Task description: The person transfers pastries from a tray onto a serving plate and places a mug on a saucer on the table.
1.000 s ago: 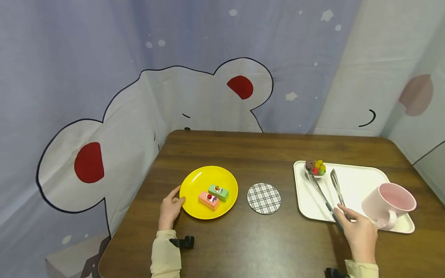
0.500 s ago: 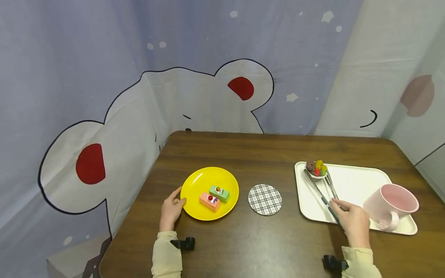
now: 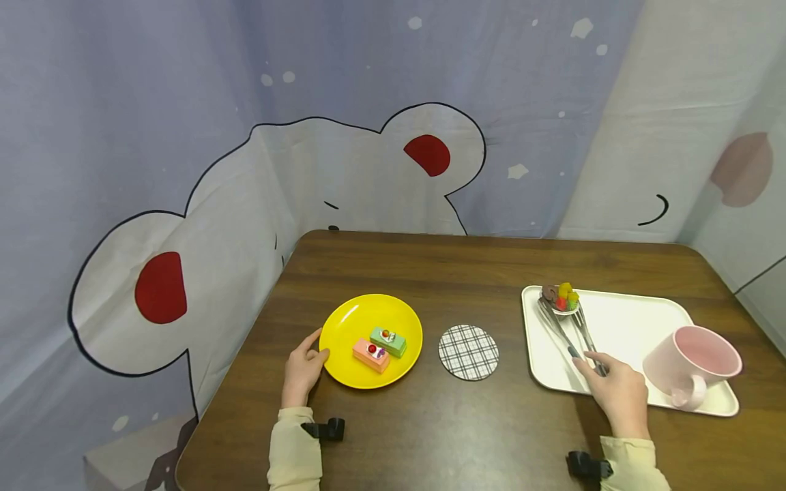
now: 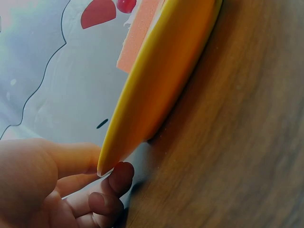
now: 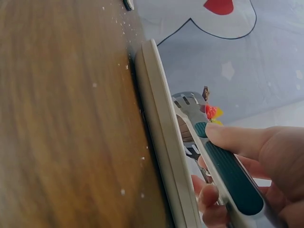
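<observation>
My left hand (image 3: 303, 368) pinches the left rim of a yellow plate (image 3: 346, 317) between thumb and fingers. Two toy cake slices lie on it, one pink (image 3: 371, 355) and one green (image 3: 388, 341). My right hand (image 3: 621, 394) grips a pair of metal tongs (image 3: 557, 326) by its green-padded handle (image 5: 232, 178). The tongs' two ends reach to either side of a small dessert cup (image 3: 566, 311) topped with brown, red, yellow and green pieces. That cup is at the back left corner of a white tray (image 3: 638, 310). Whether both ends touch the cup is unclear.
A pink mug (image 3: 681, 361) stands at the right end of the tray, close to my right hand. Between plate and tray lies a round checked coaster (image 3: 469, 352). A patterned curtain (image 3: 368, 68) hangs behind the wooden table (image 3: 430, 429).
My right hand has shifted left, and the tongs' ends have drawn closer together around the dessert cup. The left hand keeps its hold on the plate's rim.
</observation>
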Motion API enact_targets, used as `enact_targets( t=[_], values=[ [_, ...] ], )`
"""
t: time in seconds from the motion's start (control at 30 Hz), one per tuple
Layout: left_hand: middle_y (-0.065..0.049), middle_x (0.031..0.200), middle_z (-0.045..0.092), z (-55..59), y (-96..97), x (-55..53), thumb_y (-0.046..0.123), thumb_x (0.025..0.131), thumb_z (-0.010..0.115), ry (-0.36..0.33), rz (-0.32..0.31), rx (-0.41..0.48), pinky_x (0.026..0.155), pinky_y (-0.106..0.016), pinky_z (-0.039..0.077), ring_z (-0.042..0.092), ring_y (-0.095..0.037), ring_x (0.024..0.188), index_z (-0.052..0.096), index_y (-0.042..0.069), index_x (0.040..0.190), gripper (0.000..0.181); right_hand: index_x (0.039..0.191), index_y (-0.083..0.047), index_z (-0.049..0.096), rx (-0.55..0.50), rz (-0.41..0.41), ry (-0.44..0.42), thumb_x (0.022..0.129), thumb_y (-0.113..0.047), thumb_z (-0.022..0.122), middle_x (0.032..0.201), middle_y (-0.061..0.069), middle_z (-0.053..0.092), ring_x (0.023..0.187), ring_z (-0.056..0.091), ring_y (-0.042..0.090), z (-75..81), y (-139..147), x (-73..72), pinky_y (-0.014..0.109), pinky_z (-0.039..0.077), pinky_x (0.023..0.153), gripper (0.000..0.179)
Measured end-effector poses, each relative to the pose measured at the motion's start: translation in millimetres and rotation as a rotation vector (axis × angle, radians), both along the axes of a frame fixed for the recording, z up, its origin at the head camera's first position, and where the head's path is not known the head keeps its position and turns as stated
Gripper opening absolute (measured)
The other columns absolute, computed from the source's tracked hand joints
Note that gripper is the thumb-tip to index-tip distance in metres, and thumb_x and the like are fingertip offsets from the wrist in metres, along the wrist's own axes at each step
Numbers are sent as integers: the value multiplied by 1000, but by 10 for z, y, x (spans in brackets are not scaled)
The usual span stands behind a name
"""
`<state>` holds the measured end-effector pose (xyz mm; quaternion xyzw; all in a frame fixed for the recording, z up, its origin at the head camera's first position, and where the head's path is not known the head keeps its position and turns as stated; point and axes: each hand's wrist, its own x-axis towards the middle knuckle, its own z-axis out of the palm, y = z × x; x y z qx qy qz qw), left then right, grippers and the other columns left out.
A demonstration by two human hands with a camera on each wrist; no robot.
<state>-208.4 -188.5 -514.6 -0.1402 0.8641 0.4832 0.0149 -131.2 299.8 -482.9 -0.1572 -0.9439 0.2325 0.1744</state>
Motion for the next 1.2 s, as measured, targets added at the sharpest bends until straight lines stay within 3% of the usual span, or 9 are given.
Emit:
enact_targets(
  t=[0.2, 0.7, 0.87, 1.2],
  values=[
    [1, 55, 47, 16, -5, 2, 21, 85, 54, 1, -6, 8, 44, -22, 29, 34, -10, 44, 42, 23, 134, 50, 92, -5, 71, 2, -7, 107, 74, -29, 68, 75, 24, 65, 71, 58, 46, -39, -33, 3, 42, 38, 54, 30],
    [4, 49, 37, 41, -3, 20, 22, 85, 54, 1, 5, 40, 41, -21, 28, 31, -9, 41, 42, 24, 134, 50, 85, -8, 73, -19, 30, 231, 69, -25, 72, 70, 20, 66, 59, 57, 41, -9, -338, -34, 41, 38, 49, 23],
    [4, 49, 39, 43, -9, 31, 21, 85, 54, -6, -1, 42, 42, -22, 30, 34, -10, 41, 41, 23, 135, 51, 84, -8, 73, -26, 75, 264, 69, -24, 74, 67, 17, 66, 54, 56, 32, 22, -487, -72, 38, 38, 49, 22],
    [1, 52, 46, 32, -5, 27, 23, 85, 54, -13, 11, 51, 44, -23, 33, 39, -11, 43, 42, 25, 134, 50, 83, -10, 73, -41, 178, 301, 68, -23, 75, 61, 9, 65, 47, 40, 14, 16, -773, -147, 28, 35, 46, 20]
  ],
)
